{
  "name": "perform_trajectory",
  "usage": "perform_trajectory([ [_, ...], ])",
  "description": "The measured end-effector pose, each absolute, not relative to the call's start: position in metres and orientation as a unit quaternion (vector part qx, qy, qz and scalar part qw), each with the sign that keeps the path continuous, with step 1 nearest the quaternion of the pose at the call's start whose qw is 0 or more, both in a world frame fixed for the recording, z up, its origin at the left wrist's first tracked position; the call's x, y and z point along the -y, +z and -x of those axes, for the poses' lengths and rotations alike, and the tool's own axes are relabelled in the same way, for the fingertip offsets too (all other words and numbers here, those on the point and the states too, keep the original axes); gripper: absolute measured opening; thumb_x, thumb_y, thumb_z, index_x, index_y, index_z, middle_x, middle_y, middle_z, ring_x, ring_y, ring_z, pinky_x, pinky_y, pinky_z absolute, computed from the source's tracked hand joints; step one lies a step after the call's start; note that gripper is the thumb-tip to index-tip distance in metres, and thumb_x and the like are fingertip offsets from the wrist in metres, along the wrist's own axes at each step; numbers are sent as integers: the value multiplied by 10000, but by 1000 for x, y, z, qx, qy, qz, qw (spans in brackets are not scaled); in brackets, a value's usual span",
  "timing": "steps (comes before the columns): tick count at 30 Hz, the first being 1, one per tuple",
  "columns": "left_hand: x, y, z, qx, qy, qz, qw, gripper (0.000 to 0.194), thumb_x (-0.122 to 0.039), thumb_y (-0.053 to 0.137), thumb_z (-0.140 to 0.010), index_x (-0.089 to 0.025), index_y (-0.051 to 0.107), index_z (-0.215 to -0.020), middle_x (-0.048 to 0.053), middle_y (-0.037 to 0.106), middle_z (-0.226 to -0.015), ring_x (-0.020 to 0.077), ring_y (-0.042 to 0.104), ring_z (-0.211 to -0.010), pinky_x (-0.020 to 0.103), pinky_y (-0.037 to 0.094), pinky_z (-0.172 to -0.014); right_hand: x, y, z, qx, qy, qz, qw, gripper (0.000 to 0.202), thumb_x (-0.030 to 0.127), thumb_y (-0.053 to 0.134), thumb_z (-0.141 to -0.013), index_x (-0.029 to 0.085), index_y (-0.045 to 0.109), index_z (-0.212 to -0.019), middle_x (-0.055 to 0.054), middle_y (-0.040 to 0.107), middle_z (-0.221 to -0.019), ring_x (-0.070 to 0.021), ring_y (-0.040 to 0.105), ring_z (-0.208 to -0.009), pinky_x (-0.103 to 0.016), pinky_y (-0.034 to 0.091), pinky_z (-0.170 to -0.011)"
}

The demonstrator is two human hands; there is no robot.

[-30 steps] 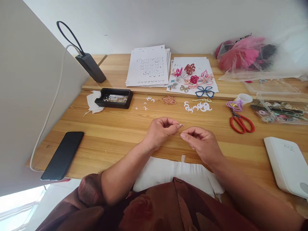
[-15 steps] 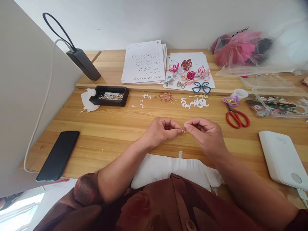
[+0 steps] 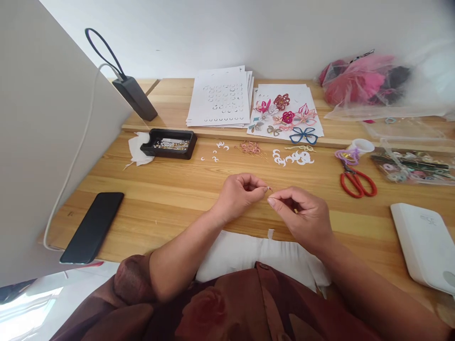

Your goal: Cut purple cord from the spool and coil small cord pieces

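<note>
Over the wooden table [image 3: 159, 189], my left hand [image 3: 241, 195] pinches a tiny pinkish piece [image 3: 269, 189] between thumb and forefinger. My right hand [image 3: 302, 213] is just to its right, thumb and forefinger pressed together close to the piece; what they hold, if anything, is too small to name. Beyond the hands lie small pink wire-like pieces [image 3: 250, 148], white crescents [image 3: 301, 157] and a few smaller white crescents [image 3: 215, 152]. Red-handled scissors [image 3: 358, 183] rest to the right beside a purple bundle [image 3: 347, 155].
A black tray [image 3: 169, 143] with beads stands back left, near a phone [image 3: 93, 227] and a black device [image 3: 135, 98]. Paper sheets [image 3: 220, 97], ornaments [image 3: 287, 117], a plastic bag [image 3: 369, 80] and a clear box [image 3: 415, 166] are behind. A white power bank [image 3: 423, 244] sits right.
The view has shifted slightly, so the table items appear further right. My right hand's fingertips have moved lower relative to my left hand, which still pinches the small piece.
</note>
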State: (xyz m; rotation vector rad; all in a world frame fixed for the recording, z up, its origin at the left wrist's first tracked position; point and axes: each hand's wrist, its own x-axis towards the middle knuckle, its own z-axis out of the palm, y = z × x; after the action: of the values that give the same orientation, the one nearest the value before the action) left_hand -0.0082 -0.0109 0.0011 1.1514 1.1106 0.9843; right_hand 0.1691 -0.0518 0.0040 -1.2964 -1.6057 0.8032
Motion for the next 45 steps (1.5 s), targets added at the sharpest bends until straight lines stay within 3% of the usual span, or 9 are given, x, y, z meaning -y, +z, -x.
perform_trajectory([
  [4, 12, 4, 10, -468, 360, -524, 613, 213, -310, 842, -677, -139, 748, -761, 20, 699, -707, 97, 538, -609, 229, 375, -565, 49, 9, -175, 673, 254, 517, 464, 55, 220, 751, -887, 228, 755, -833, 4, 686, -736, -126, 525, -607, -297, 402, -567],
  [10, 13, 6, 12, -432, 329, -492, 681, 244, -331, 853, -655, -140, 756, -772, 31, 706, -729, 95, 528, -618, 235, 355, -575, 37, 6, -177, 589, 371, 518, 497, 57, 238, 788, -831, 231, 760, -782, -4, 734, -742, -137, 606, -656, -289, 478, -623],
  [15, 11, 5, 10, -420, 362, -464, 691, 264, -364, 871, -664, -140, 769, -759, 37, 709, -719, 92, 517, -601, 245, 380, -584, 31, -1, -176, 495, 512, 514, 477, 151, 342, 843, -752, 219, 756, -737, 16, 666, -653, -85, 449, -495, -251, 352, -468],
  [19, 10, 3, 7, -430, 428, -425, 672, 276, -376, 877, -659, -141, 760, -744, 32, 707, -707, 91, 525, -602, 251, 422, -612, 34, -4, -172, 444, 568, 521, 457, 226, 406, 859, -733, 218, 734, -737, 34, 614, -628, -77, 413, -455, -249, 321, -430],
  [24, 10, 4, 6, -475, 454, -438, 614, 242, -349, 852, -681, -140, 753, -754, 36, 719, -739, 101, 558, -633, 251, 439, -629, 46, -1, -166, 591, 426, 515, 452, 117, 305, 781, -842, 216, 740, -778, 10, 660, -678, -124, 533, -589, -279, 415, -547],
  [28, 11, 5, 8, -484, 421, -498, 583, 181, -301, 820, -698, -143, 739, -737, 25, 713, -723, 95, 553, -614, 233, 417, -591, 51, 6, -170, 690, 255, 509, 447, 56, 210, 738, -879, 213, 732, -823, 24, 631, -683, -111, 466, -559, -291, 377, -541],
  [32, 12, 4, 9, -473, 371, -531, 597, 182, -302, 818, -693, -146, 741, -748, 4, 676, -672, 88, 516, -572, 223, 364, -537, 46, 10, -177, 708, 213, 500, 452, 56, 200, 737, -893, 222, 747, -843, 11, 653, -717, -120, 489, -587, -297, 386, -555],
  [38, 14, 8, 11, -426, 337, -529, 652, 200, -320, 834, -696, -148, 758, -766, 22, 705, -717, 95, 542, -609, 231, 360, -563, 31, 8, -182, 607, 381, 510, 476, 92, 306, 802, -823, 245, 747, -781, -9, 729, -732, -152, 614, -646, -303, 495, -608],
  [45, 11, 6, 8, -417, 418, -467, 658, 276, -390, 862, -695, -146, 755, -767, 41, 736, -743, 111, 593, -645, 257, 451, -642, 30, 1, -176, 488, 542, 526, 437, 278, 453, 861, -738, 212, 724, -728, 27, 615, -609, -80, 403, -459, -255, 313, -438],
])
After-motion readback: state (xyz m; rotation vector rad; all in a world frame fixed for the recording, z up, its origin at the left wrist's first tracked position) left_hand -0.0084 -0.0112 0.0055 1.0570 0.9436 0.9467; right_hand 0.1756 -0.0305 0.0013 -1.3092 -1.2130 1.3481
